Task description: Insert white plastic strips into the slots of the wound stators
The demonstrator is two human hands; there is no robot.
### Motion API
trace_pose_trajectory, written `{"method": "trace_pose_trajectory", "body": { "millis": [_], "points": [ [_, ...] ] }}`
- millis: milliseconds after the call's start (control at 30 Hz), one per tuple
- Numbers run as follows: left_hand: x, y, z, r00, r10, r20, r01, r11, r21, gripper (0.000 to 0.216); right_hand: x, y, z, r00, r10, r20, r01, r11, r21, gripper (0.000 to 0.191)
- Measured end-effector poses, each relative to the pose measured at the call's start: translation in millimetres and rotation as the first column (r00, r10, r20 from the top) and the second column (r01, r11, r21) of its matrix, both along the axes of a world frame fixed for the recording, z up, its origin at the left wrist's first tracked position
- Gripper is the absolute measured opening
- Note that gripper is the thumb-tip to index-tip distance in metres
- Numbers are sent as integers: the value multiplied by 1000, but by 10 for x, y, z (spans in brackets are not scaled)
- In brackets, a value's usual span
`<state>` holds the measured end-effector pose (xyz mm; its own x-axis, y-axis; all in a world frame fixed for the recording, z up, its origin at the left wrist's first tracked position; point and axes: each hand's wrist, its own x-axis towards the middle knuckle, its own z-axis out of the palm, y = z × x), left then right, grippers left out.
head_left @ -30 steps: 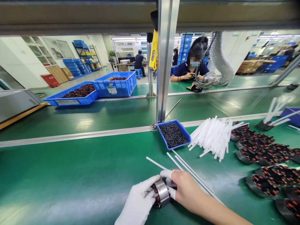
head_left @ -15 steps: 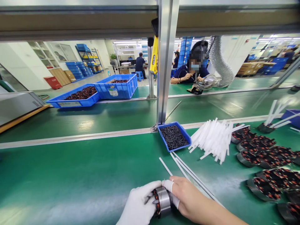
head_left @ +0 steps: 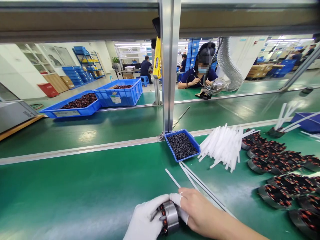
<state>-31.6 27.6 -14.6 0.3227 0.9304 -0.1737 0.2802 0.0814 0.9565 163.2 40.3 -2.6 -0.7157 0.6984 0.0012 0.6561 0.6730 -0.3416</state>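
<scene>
At the bottom middle, a motor stator point(head_left: 172, 215) with a silver metal ring and copper windings is tilted on its side between my hands. My left hand point(head_left: 147, 216), in a white glove, is closed around its left side. Dark pieces stick out of the stator near the gloved fingers. My right hand point(head_left: 193, 208), with white covers on some fingers, grips the stator from the right; its fingertips are partly hidden behind it. Just beyond my right hand lies a thin white strip point(head_left: 172, 178).
A blue tray point(head_left: 172, 154) of small black sticks stands against the metal post point(head_left: 168, 76). To its right are a pile of white strips point(head_left: 222, 146) and several stators point(head_left: 275, 195). Blue bins point(head_left: 117, 95) stand at the back. A co-worker point(head_left: 200, 75) sits across the bench.
The whole view has shifted slightly, so the background sits further left. Both hands keep hold of the stator, with little visible change in grip.
</scene>
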Motion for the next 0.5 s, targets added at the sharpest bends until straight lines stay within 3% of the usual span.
{"method": "trace_pose_trajectory", "body": {
  "millis": [167,267,367,433,500],
  "points": [
    [17,9,68,1000,15,25,-14,999,-34,57,-13,-7,37,999,-15,-33,16,1000,20,18],
    [31,18,108,994,60,88,-49,991,-125,50,71,61,114,984,-62,-168,42,992,-121,14],
    [42,39,112,984,108,141,-60,950,-307,36,266,223,178,901,-318,-294,250,937,-244,17],
    [38,70,96,974,132,184,-39,900,-434,29,404,333,188,822,-498,-276,460,866,-194,18],
    [17,113,78,976,65,208,40,885,-464,24,486,398,173,787,-576,-222,563,817,-123,19]
  ]
}}
